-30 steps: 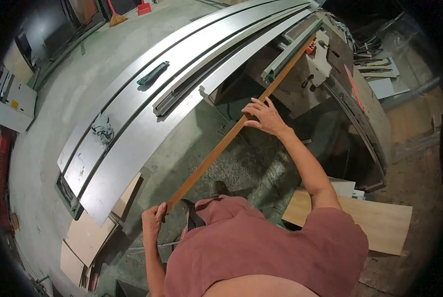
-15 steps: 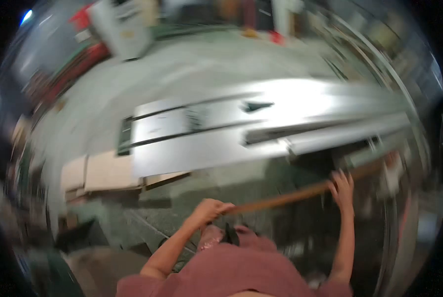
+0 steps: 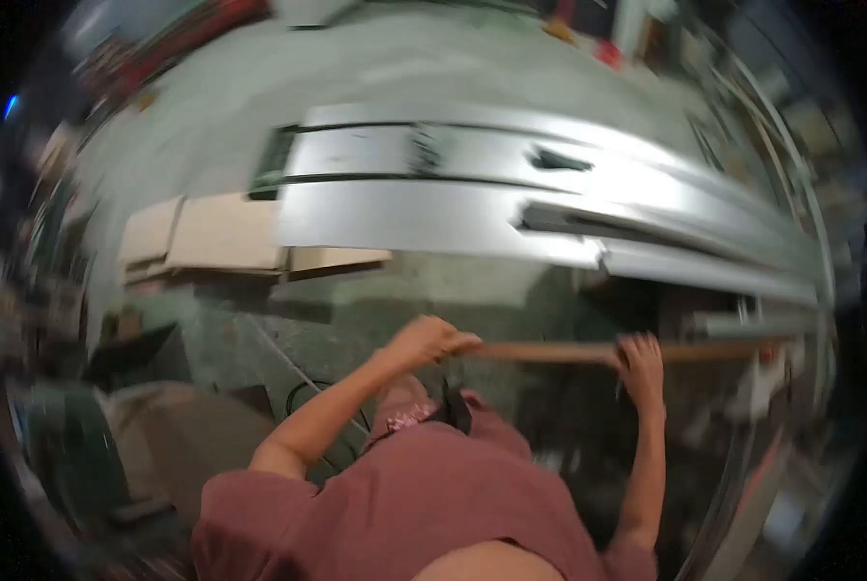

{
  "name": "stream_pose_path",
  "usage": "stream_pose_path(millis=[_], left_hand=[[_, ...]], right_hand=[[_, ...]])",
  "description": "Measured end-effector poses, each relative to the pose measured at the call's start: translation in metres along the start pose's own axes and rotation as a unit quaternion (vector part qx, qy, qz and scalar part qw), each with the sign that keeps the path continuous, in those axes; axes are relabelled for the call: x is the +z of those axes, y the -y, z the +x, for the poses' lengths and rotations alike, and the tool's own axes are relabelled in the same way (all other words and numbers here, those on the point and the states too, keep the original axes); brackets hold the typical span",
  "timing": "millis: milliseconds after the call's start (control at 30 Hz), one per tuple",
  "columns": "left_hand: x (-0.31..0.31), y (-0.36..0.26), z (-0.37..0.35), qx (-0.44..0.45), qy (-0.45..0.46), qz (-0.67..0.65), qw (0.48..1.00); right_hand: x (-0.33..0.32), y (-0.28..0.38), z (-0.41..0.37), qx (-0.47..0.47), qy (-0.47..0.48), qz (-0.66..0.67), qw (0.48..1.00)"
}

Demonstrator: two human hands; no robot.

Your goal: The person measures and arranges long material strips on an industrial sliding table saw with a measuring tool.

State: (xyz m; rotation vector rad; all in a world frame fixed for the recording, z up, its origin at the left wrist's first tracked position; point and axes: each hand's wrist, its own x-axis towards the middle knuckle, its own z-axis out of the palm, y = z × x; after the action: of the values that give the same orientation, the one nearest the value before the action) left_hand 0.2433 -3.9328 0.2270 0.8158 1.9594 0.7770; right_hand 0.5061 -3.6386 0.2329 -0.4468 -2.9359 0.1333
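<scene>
A long, narrow brown strip (image 3: 549,352) lies crosswise in front of my body. My left hand (image 3: 429,342) is closed around its left end, fingers wrapped over it. Further right, my right hand (image 3: 638,356) grips the same strip from above, its fingers curled over the edge. Past the hands, the strip runs on to the right. Beyond it are long shiny metal panels (image 3: 375,211), with a dark object (image 3: 560,161) lying on them. The picture is somewhat blurred.
Flat cardboard boxes (image 3: 225,232) are at the left of the panels. A dark cable (image 3: 303,392) lies on the floor near my legs. Metal rails (image 3: 796,174) stand at the right, and a red object (image 3: 608,53) is at the far side.
The view has shifted, and the strip now lies nearly level instead of slanting up to the right. The fingers of my right hand, spread before, have closed on it.
</scene>
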Motion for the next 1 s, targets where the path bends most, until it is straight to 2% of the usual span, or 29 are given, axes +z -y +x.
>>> stream_pose_path(millis=[33,133,167,200,300,400,533,667,867,933,1000], left_hand=[[0.004,0.005,-0.001,-0.002,-0.015,-0.030,0.999],[0.009,0.034,-0.006,-0.016,-0.058,-0.259,0.964],[0.009,0.023,-0.014,-0.097,-0.066,-0.327,0.938],[0.010,0.032,-0.015,-0.122,-0.038,-0.361,0.924],[0.008,0.041,-0.026,-0.114,0.006,-0.348,0.930],[0.001,0.032,-0.024,-0.137,0.027,-0.268,0.953],[0.011,0.020,-0.009,-0.127,0.083,-0.278,0.948],[0.028,-0.001,0.009,-0.146,0.146,-0.276,0.939],[0.039,-0.032,0.038,-0.081,0.163,-0.252,0.951],[0.047,-0.038,0.048,-0.076,0.173,-0.245,0.951],[0.057,-0.044,0.057,-0.070,0.184,-0.242,0.950]], right_hand=[[0.003,0.003,0.000,-0.003,-0.031,-0.014,0.999],[0.014,-0.004,-0.009,0.006,-0.053,-0.018,0.998],[0.019,-0.008,-0.014,0.007,-0.049,-0.007,0.999],[0.019,-0.009,-0.018,0.020,-0.035,-0.006,0.999],[0.011,-0.006,-0.021,0.028,-0.030,-0.022,0.999],[0.014,-0.008,-0.022,0.031,-0.035,-0.026,0.999],[0.012,-0.029,-0.034,0.079,-0.031,0.018,0.996],[0.002,-0.052,-0.044,0.101,-0.007,-0.011,0.995],[-0.015,-0.073,-0.044,0.108,-0.074,-0.041,0.991],[-0.021,-0.079,-0.047,0.166,-0.066,-0.061,0.982],[-0.027,-0.088,-0.051,0.168,-0.072,-0.069,0.981]])
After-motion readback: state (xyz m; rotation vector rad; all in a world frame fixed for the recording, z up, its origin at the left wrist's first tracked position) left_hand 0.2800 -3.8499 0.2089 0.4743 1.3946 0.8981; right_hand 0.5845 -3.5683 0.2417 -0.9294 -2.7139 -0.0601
